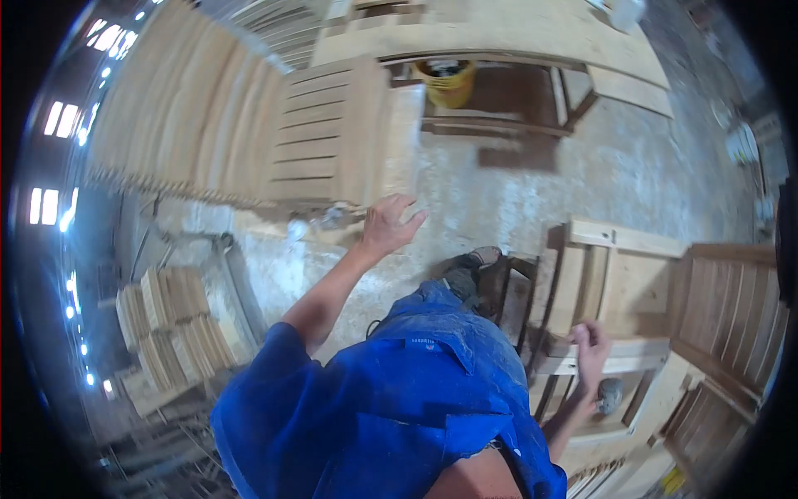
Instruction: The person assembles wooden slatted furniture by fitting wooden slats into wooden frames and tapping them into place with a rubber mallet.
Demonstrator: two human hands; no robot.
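Note:
My left hand (392, 224) is held out over the floor with its thumb and fingers apart and nothing in it. It is nearest to the end of a long row of slatted wooden panels (312, 125) standing on edge. On the other side, my right hand (591, 353) hangs with loosely curled fingers and holds nothing visible. In this view it overlaps a pale wooden frame (611, 348). A round grey object (609, 395) shows beside my right wrist.
A wooden workbench (532, 29) stands ahead, with a yellow bucket (449, 83) beneath it. Stacked wood pieces (179, 333) lie at the left, above scattered scraps (166, 453). Brown slatted panels (731, 291) stand at the right. Concrete floor (474, 200) stretches between the bench and me.

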